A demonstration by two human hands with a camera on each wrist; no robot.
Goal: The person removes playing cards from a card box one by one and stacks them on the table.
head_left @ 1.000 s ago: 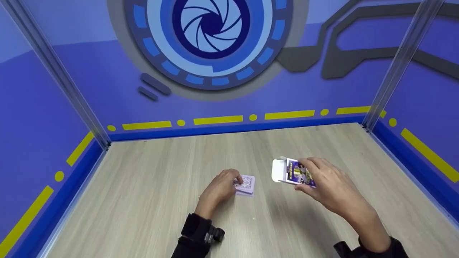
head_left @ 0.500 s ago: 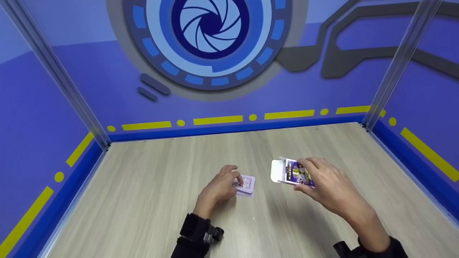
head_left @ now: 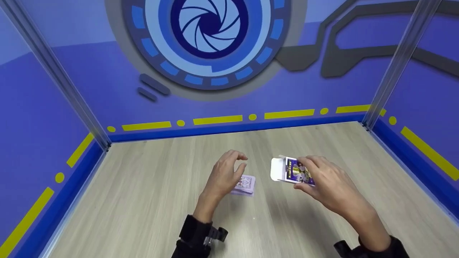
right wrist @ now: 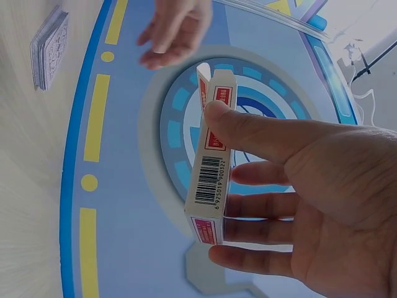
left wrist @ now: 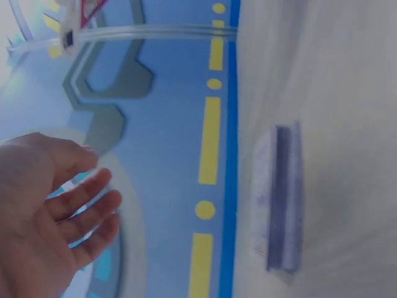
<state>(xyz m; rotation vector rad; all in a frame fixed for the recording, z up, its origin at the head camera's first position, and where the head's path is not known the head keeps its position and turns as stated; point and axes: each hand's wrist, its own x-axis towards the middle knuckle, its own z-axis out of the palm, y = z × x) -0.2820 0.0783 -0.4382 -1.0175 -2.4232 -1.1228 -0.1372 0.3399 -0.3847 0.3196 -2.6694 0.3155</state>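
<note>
A deck of playing cards [head_left: 245, 183] with a pale patterned back lies on the wooden table, its pile stacked slightly unevenly. My left hand [head_left: 223, 173] hovers above and left of it, fingers loosely curved with nothing between them; the left wrist view shows the deck [left wrist: 277, 198] apart from the hand [left wrist: 56, 211]. In my right hand [head_left: 331, 184] is a small card box [head_left: 298, 171], gripped between thumb and fingers above the table. Its white end flap [head_left: 277, 169] stands open toward the deck. A barcode shows on the box's side [right wrist: 209, 180] in the right wrist view.
The light wooden table [head_left: 154, 200] meets a blue printed back wall [head_left: 222, 107] with yellow dashes. Side panels [head_left: 32, 143] rise at left and right, joined by metal corner posts. Black camera straps [head_left: 195, 233] circle both wrists.
My left hand has let go of the deck and lifted up and away, its thumb and forefinger now spread. The deck stays in place. My right hand holds the card box nearly still.
</note>
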